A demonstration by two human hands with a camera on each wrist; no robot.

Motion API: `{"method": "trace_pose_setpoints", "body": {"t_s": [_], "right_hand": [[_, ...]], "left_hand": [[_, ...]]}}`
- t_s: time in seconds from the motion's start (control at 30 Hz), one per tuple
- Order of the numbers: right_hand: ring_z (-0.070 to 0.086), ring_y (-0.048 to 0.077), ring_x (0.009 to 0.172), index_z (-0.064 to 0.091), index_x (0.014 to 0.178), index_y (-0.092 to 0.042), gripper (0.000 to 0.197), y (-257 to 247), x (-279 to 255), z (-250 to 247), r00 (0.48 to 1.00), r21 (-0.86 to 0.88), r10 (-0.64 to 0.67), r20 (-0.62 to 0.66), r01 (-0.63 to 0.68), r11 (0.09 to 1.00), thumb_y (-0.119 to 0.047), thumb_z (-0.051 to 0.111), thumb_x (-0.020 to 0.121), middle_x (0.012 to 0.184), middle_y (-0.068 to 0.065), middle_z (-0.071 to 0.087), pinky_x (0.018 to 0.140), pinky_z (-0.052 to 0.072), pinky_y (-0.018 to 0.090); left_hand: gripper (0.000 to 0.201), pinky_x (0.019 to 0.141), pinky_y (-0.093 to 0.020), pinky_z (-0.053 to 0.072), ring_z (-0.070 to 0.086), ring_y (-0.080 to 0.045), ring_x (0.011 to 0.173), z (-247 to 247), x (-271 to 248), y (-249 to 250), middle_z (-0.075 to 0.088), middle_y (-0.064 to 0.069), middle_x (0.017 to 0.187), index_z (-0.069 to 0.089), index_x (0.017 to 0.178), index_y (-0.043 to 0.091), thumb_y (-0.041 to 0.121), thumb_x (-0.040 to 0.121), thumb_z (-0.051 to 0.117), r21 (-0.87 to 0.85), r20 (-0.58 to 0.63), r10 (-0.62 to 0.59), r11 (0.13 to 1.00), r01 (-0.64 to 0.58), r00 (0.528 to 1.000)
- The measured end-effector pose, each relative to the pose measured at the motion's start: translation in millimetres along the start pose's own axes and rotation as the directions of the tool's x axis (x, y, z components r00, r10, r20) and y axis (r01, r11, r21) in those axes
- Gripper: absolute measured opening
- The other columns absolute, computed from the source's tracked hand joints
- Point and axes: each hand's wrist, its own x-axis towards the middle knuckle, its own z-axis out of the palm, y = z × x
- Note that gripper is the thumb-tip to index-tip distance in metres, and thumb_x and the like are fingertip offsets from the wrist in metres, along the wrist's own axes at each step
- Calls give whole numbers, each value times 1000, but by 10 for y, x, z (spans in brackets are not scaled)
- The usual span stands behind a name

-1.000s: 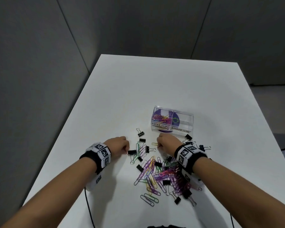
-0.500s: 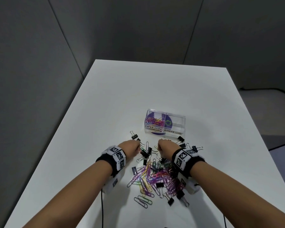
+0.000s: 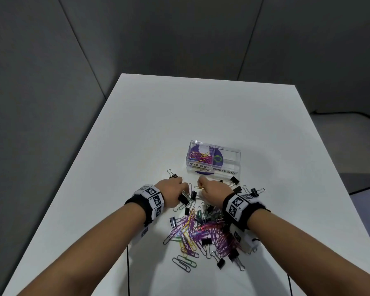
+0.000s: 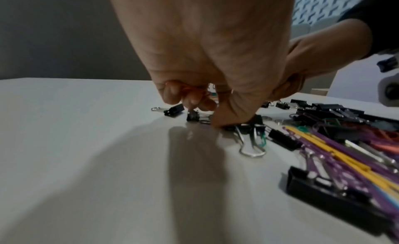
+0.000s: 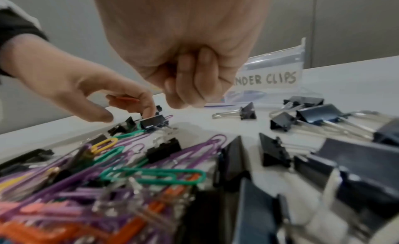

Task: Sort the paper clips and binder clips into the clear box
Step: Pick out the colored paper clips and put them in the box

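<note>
Head view: white counter (image 3: 150, 124), person's two forearms reaching in, marker bands on both wrists. Clear box (image 3: 214, 158) sits past the hands, two compartments labelled PAPER CLIPS and BINDER CLIPS; coloured paper clips lie in the left one, and I see no clips in the right one. Mixed pile of paper clips (image 3: 192, 231) and black binder clips (image 3: 206, 242) lies between the wrists, near the box but apart from it. Left hand (image 3: 172, 192) down at the pile's far-left edge, fingers curled at a black binder clip (image 3: 184, 198). Right hand (image 3: 212, 192) closed, a yellow paper clip (image 3: 200, 187) showing at its fingertips

Left wrist view: left hand (image 4: 215, 60) hangs over the counter (image 4: 86, 145), thumb tip pressing on the black binder clip (image 4: 248, 126); the curled fingers (image 4: 172, 95) keep an orange paper clip tucked in. More binder clips lie just beyond

Right wrist view: right hand (image 5: 183, 51) curled into a fist above the pile; what it grips is hidden here. Left hand (image 5: 86, 90) opposite, forefinger on the binder clip (image 5: 154, 122), orange clip under the other fingers. Box wall reading "NDER CLIPS" (image 5: 274, 75) stands behind
</note>
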Motion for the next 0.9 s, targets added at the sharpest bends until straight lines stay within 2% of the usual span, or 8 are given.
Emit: {"method": "trace_pose_setpoints", "body": {"t_s": [0.17,0.23,0.3,0.47,0.53,0.63,0.8,0.9], "right_hand": [[45,26,69,38,107,-5,21,-135,0,82,995,-80,-101,5,101,992,-22,32,98,69,8,46,62,33,35],[49,28,69,39,112,-5,28,-152,26,121,994,-115,-112,-18,109,987,-27,29,100,81,17,58,62,33,34],[57,33,74,40,115,-6,30,-133,46,151,991,-160,-132,-19,127,979,-29,28,101,92,19,65,62,34,34],[50,26,70,41,115,-5,31,62,5,136,994,-209,-105,-15,99,973,-29,29,100,87,16,63,63,35,33],[59,30,80,42,114,-7,32,187,-16,106,998,-178,-48,-26,43,983,-32,30,100,88,13,60,66,37,33],[62,30,96,48,112,-11,36,305,-33,52,998,-133,15,-61,-23,991,-39,29,100,104,13,66,70,37,34],[59,30,101,53,102,-7,26,197,3,-67,996,-103,-18,-87,9,995,-22,32,101,109,16,63,72,36,32],[58,30,113,50,127,-9,32,10,33,-94,993,-43,-66,-98,62,997,-13,38,98,124,15,60,89,45,36]], "left_hand": [[40,83,-38,46,51,-28,114,-1,38,-26,47,-11,125,47,127,11,32,93,51,82,5,24,996,-25,1000],[42,84,-38,45,50,-27,115,12,48,-22,46,-11,126,48,125,7,35,94,50,99,7,32,995,-33,999],[40,84,-37,45,50,-27,115,38,53,-23,46,-11,127,49,123,6,34,95,49,90,3,31,995,-31,1000],[30,84,-35,45,51,-24,115,82,35,-76,48,-8,125,56,115,10,32,95,49,-13,0,15,1000,-15,1000],[31,84,-36,45,50,-24,117,76,25,-102,48,-7,127,56,116,10,32,96,47,25,13,27,999,-28,1000],[32,84,-38,46,51,-26,116,62,-1,-140,49,-8,128,52,119,9,31,98,42,100,23,31,994,-33,999],[32,85,-38,46,54,-29,114,77,-32,-175,53,-10,129,48,126,9,20,99,35,105,3,3,994,-3,1000],[36,89,-38,46,53,-29,118,61,-53,-168,49,-9,137,41,135,11,17,100,32,44,10,-7,999,6,1000]]}}
